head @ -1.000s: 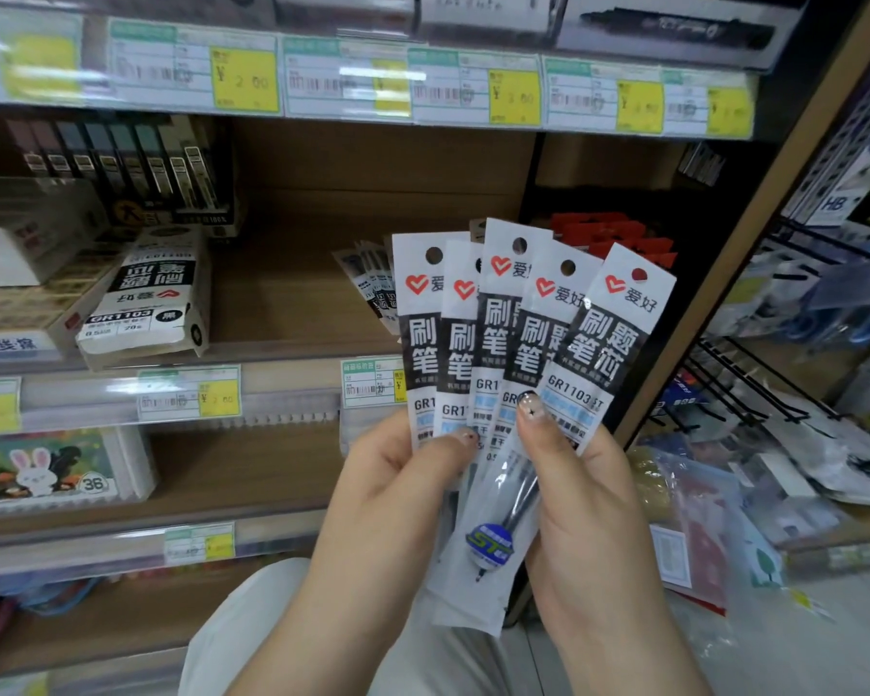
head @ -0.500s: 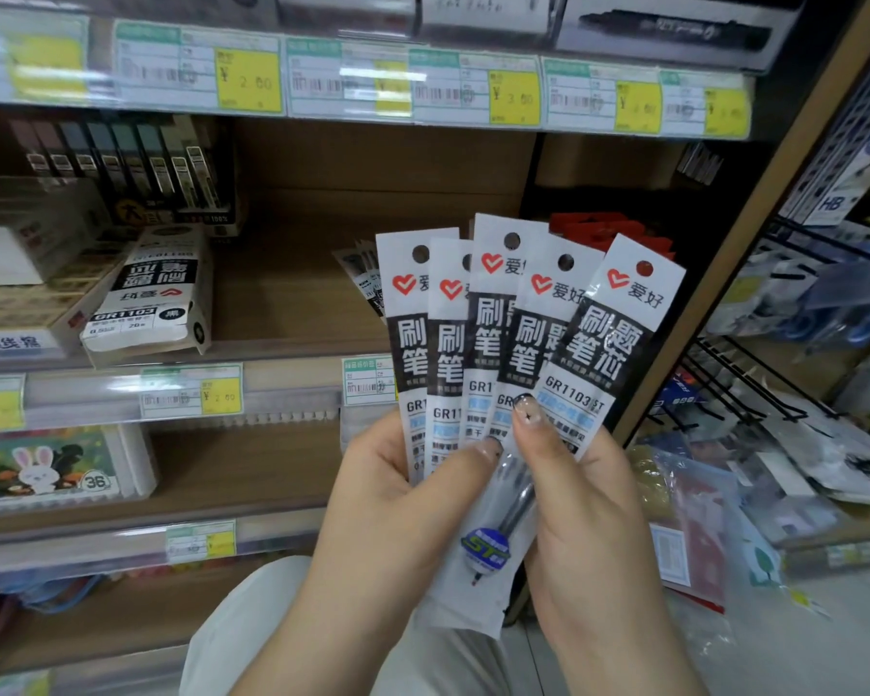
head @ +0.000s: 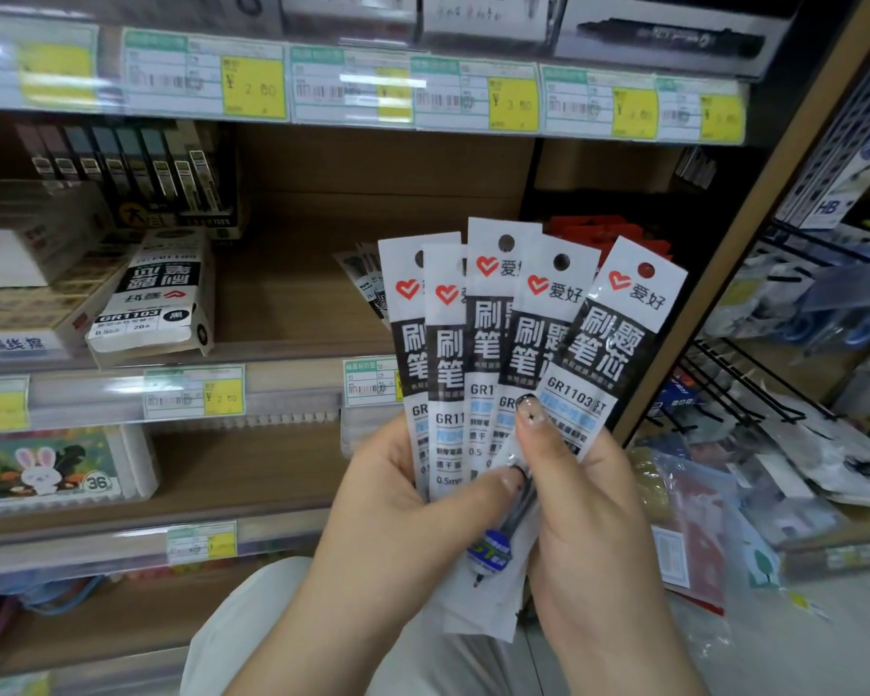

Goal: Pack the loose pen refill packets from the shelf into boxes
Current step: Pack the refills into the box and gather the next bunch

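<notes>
Left hand (head: 398,499), right hand (head: 573,499) grip fanned refill packets (head: 518,344), clear of shelf edge (head: 282,394).

Price labels (head: 252,85) with yellow patches run along the clear front strip of the upper shelf (head: 598,158), and above them lies a box picturing a black marker (head: 669,37). On the left a row of slim dark packs (head: 136,168) stands upright behind stacked flat boxes (head: 16,273), and on the level below lies a box with a white rabbit (head: 46,469) and the number 36. To the right of the wooden post (head: 754,233), black wire hooks (head: 754,379) jut out above clear plastic bags (head: 699,524).
</notes>
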